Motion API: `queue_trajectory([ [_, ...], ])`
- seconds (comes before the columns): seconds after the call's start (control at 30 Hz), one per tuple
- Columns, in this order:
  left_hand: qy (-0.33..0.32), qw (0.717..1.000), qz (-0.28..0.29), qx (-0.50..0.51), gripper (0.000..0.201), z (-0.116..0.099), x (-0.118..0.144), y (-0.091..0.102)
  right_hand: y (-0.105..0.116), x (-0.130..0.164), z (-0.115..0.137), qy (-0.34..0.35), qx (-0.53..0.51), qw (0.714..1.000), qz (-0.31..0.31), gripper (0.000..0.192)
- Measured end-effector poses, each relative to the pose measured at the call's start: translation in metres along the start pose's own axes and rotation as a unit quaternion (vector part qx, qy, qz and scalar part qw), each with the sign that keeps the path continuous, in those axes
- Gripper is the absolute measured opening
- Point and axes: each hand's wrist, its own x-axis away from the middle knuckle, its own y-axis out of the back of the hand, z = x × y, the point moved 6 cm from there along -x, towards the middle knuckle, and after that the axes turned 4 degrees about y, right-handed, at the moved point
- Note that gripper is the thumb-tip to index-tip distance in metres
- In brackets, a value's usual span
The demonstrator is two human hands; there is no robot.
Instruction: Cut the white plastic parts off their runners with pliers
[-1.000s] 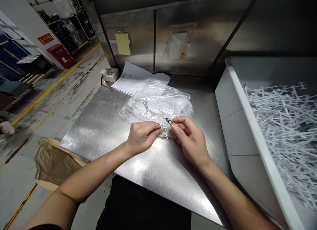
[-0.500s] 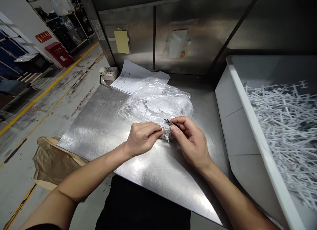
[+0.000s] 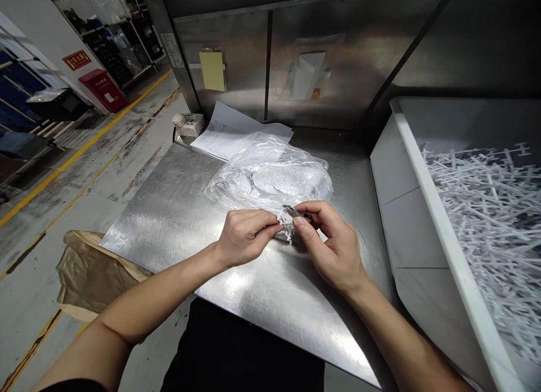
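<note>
My left hand (image 3: 250, 237) is closed in a pinch on a small branched white plastic piece (image 3: 288, 233), above the steel table. My right hand (image 3: 332, 243) grips what looks like a nail clipper (image 3: 291, 210), its metal end pointing left at the white piece. The jaws are too small to make out clearly. Just beyond both hands lies a clear plastic bag (image 3: 274, 178) with small white bits in it.
A grey bin (image 3: 418, 183) at the right holds a heap of white branched plastic pieces (image 3: 486, 212). Printed sheets (image 3: 228, 130) and a power socket (image 3: 190, 124) sit at the table's back left. A brown paper bag (image 3: 95, 274) is on the floor at left.
The view has shifted slightly. My hands keep nearly the same pose, and the clipper's lever stands a little differently against the white piece.
</note>
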Motion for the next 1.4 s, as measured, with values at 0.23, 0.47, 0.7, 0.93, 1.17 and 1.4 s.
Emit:
queue_trajectory([
  [0.23,0.0,1.0,0.01,-0.001,0.013,0.0,0.0,-0.002,0.001,0.0,0.0,-0.005,0.004,1.0,0.003,0.019],
  [0.47,-0.006,1.0,0.0,-0.002,0.012,-0.002,0.0,0.001,0.002,-0.002,0.003,0.003,-0.002,1.0,0.004,0.018],
  [0.7,-0.008,1.0,0.009,-0.002,0.011,-0.002,0.0,0.0,0.002,-0.001,0.004,0.008,0.0,1.0,0.011,0.016],
  [0.93,-0.017,1.0,0.017,-0.013,0.015,-0.002,0.001,-0.002,0.002,-0.002,0.003,0.004,0.01,1.0,0.024,0.019],
  [1.17,0.001,1.0,0.006,-0.024,0.014,0.003,0.003,-0.006,-0.009,0.003,-0.025,-0.086,-0.047,0.995,0.018,0.025],
  [1.4,0.046,0.997,0.015,-0.061,0.013,0.01,0.003,-0.003,-0.014,0.002,-0.04,-0.151,-0.131,0.98,0.006,0.03],
])
